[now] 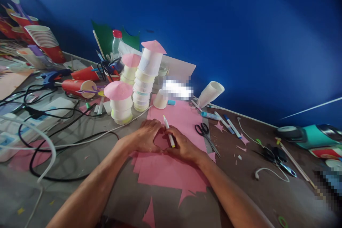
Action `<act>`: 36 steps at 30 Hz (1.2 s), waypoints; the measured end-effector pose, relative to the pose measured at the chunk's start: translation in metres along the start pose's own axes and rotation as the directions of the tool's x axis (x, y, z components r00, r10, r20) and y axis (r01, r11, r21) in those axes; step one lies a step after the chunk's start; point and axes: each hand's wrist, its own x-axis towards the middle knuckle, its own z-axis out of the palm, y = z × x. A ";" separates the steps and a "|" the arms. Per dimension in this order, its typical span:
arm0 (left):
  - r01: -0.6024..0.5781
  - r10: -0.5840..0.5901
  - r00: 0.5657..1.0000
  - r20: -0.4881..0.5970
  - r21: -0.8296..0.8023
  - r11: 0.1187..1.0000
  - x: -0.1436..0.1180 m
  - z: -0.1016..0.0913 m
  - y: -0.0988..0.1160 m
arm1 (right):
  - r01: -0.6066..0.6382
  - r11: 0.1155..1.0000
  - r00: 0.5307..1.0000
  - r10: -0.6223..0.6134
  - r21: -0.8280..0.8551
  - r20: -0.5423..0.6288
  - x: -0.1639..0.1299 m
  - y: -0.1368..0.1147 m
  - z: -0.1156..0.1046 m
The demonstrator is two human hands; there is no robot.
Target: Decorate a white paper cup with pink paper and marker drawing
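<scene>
My right hand (184, 146) grips a white marker (169, 131) with yellow ends, which leans upright between thumb and fingers. My left hand (146, 137) rests on the pink paper (171, 174), thumb and fingers apart in a curve. The two thumbs nearly meet, framing a shaded patch of pink paper between the hands. Several pink sheets lie stacked under both hands. Just beyond them stand a small white paper cup (160, 99), upside down, and a blue marker cap (171, 102). Black scissors (207, 135) lie to the right of my right hand.
Towers of stacked white cups (143, 89) with pink cone tops stand behind my left hand. Cables and a power strip (34, 124) spread left. White cups (211, 93), markers (232, 124), pink scraps and a teal device (315, 135) lie right. A blue wall (213, 35) closes the back.
</scene>
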 end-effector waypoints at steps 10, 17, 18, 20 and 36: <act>0.003 -0.004 1.000 0.021 0.059 0.998 0.001 0.001 -0.001 | -0.023 0.991 0.997 0.031 0.132 -0.064 -0.003 -0.001 0.001; 0.020 -0.028 0.998 0.048 0.152 0.988 -0.001 -0.004 0.001 | 0.140 0.914 0.865 0.075 0.382 -0.497 -0.004 0.002 -0.002; 0.017 -0.027 0.998 0.058 0.162 0.987 -0.001 -0.004 0.001 | 0.147 0.913 0.827 0.098 0.380 -0.554 -0.003 0.004 -0.003; 0.011 -0.025 0.997 0.074 0.176 0.984 -0.001 -0.005 0.001 | 0.149 0.898 0.764 0.161 0.413 -0.625 -0.001 0.008 -0.006; 0.025 -0.039 0.997 0.073 0.191 0.981 0.000 -0.009 0.007 | -0.071 0.961 0.767 0.224 0.268 -0.601 0.004 0.009 -0.013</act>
